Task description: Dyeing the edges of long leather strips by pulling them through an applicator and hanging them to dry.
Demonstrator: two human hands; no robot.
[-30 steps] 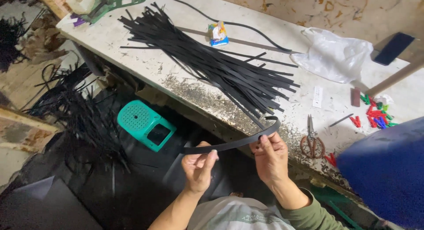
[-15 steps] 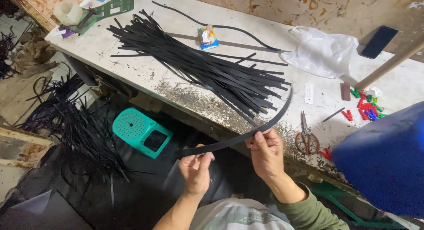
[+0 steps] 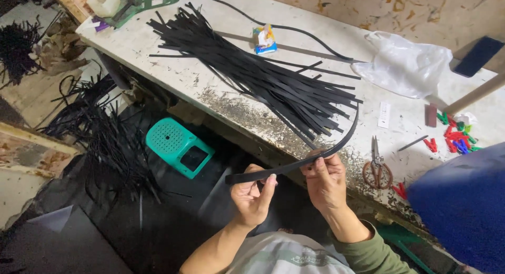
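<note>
A thin, flat black strip (image 3: 294, 166) curves between both hands: the left hand (image 3: 252, 196) pinches it near its blunt end, the right hand (image 3: 326, 180) grips mid-length. Beyond the grip, a pile of strips (image 3: 263, 77) fans across the scuffed pale table (image 3: 158, 48); metal scissors (image 3: 376, 168) lie just right.

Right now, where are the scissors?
In the head view, the scissors lie on the table at right, just beyond the right hand, near the coloured clips.
</note>
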